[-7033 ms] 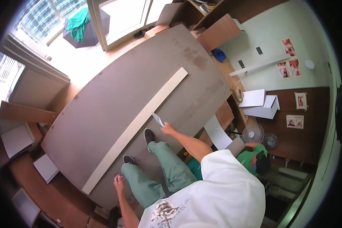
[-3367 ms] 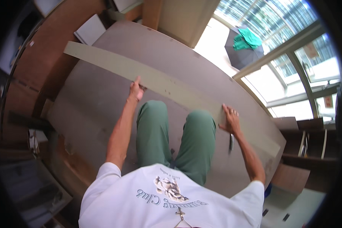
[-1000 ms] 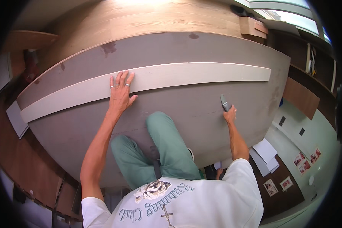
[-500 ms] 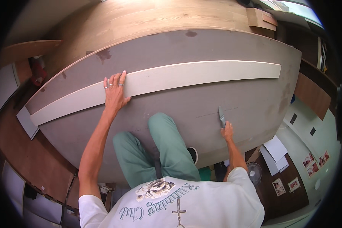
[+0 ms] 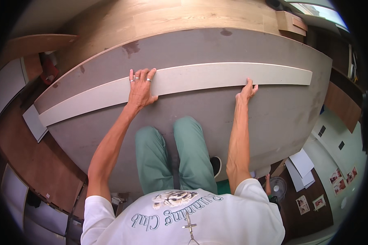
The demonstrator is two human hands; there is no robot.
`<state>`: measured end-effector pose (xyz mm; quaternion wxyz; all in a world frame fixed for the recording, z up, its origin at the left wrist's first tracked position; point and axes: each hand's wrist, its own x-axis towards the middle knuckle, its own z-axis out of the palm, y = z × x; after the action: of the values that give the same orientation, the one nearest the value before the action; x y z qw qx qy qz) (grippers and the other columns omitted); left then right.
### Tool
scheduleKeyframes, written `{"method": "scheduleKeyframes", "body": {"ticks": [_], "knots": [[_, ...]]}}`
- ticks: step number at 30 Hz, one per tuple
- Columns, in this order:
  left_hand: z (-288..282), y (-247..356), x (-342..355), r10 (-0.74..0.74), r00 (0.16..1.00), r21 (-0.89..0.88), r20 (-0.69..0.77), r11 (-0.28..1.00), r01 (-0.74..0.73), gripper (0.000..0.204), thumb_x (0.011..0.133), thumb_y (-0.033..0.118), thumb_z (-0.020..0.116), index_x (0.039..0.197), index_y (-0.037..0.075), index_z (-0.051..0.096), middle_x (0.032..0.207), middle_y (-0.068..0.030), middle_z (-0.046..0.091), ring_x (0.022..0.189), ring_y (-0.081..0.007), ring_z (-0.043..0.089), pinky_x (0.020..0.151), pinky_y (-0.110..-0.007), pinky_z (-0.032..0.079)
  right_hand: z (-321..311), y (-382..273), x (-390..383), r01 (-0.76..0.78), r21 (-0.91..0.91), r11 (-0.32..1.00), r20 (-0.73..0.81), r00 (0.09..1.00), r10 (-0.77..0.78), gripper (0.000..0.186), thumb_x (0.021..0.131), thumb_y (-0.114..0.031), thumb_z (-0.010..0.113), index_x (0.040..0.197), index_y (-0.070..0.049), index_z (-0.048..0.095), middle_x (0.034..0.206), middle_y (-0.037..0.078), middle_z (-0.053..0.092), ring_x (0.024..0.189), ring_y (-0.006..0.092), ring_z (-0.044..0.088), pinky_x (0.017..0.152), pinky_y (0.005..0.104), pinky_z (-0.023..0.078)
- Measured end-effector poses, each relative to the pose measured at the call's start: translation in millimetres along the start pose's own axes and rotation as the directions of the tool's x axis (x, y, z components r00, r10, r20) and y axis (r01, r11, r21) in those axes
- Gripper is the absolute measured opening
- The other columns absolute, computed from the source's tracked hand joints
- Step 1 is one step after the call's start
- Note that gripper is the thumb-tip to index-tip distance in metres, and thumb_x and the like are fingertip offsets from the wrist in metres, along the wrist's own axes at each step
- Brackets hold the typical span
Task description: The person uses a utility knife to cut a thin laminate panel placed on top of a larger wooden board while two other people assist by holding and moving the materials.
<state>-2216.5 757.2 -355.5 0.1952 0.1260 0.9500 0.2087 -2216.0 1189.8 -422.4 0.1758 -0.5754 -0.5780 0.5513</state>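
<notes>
A long, narrow white board strip (image 5: 200, 75) lies across a large grey-brown panel (image 5: 184, 104), bowed by the lens. My left hand (image 5: 141, 89) straddles the strip left of the middle, its ringed fingers reaching the far edge and its thumb at the near edge. Farther right, my right hand (image 5: 246, 92) is closed at the strip's near edge, fingers bent on it. Part of its grip is hidden. No tool shows in either hand. My knees in green trousers (image 5: 190, 139) are over the panel, close to its near side.
Beyond the panel is a wood-plank floor (image 5: 184, 14). A wooden box (image 5: 291, 24) stands at the far right. Brown panels (image 5: 37, 159) lie at the left. A fan (image 5: 277, 187), white sheets (image 5: 300, 169) and part of another person's arm (image 5: 268, 184) are at the lower right.
My right hand has moved forward from over the bare panel to the strip's near edge. The flat grey-bladed tool it held is no longer visible. My left hand stays on the strip.
</notes>
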Motion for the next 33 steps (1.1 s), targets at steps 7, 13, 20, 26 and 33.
{"method": "scheduleKeyframes", "body": {"ticks": [7, 13, 20, 26, 33], "knots": [[-3, -1, 6, 0.005, 1.0, -0.02, -0.018, 1.0, -0.005, 0.109, 0.052, 0.022, 0.091, 0.147, 0.011, 0.04, 0.135, -0.0111, 0.046, 0.134, -0.0326, 0.042, 0.122, -0.067, 0.016, -11, 0, 21, -0.021, 0.018, 1.0, 0.096, 0.995, 0.019, 0.095, 0.079, -0.028, 0.078, 0.16, -0.015, 0.029, 0.128, 0.004, 0.056, 0.099, 0.0152, 0.049, 0.073, 0.0313, 0.038], [-12, -16, 13, -0.023, 0.999, 0.006, -0.03, 1.0, 0.023, 0.107, 0.052, 0.02, 0.091, 0.146, 0.011, 0.041, 0.135, -0.0103, 0.046, 0.135, -0.0316, 0.041, 0.122, -0.068, 0.016, 14, -7, 7, -0.018, -0.112, 0.994, 0.13, 0.991, 0.032, 0.094, 0.08, -0.025, 0.079, 0.16, -0.009, 0.032, 0.124, 0.008, 0.057, 0.102, 0.0204, 0.049, 0.098, 0.0363, 0.042], [-9, -10, 24, -0.004, 1.0, -0.007, -0.019, 1.0, 0.004, 0.107, 0.053, 0.022, 0.09, 0.147, 0.01, 0.04, 0.135, -0.012, 0.045, 0.136, -0.0325, 0.041, 0.121, -0.068, 0.016, 2, -7, 36, -0.005, -0.208, 0.978, 0.178, 0.983, 0.043, 0.1, 0.077, -0.039, 0.079, 0.163, -0.024, 0.028, 0.132, -0.003, 0.056, 0.103, 0.0162, 0.047, 0.086, 0.0376, 0.033], [-11, -12, 23, -0.02, 1.0, -0.003, -0.013, 1.0, 0.02, 0.105, 0.053, 0.022, 0.089, 0.146, 0.01, 0.042, 0.135, -0.0104, 0.046, 0.137, -0.031, 0.041, 0.121, -0.067, 0.016, 9, 0, 36, -0.045, -0.219, 0.975, 0.149, 0.986, 0.079, 0.102, 0.077, -0.039, 0.08, 0.163, -0.024, 0.028, 0.137, -0.001, 0.057, 0.109, 0.0189, 0.049, 0.089, 0.042, 0.035], [-7, -24, 22, 0.03, 0.999, -0.026, -0.045, 0.999, -0.031, 0.105, 0.057, 0.026, 0.09, 0.148, 0.007, 0.041, 0.135, -0.0159, 0.048, 0.134, -0.0335, 0.045, 0.118, -0.071, 0.019, 1, -12, 55, 0.065, -0.411, 0.909, 0.265, 0.963, 0.051, 0.081, 0.083, -0.038, 0.077, 0.151, -0.014, 0.039, 0.141, 0.011, 0.055, 0.125, 0.0314, 0.053, 0.1, 0.0506, 0.042]]}}
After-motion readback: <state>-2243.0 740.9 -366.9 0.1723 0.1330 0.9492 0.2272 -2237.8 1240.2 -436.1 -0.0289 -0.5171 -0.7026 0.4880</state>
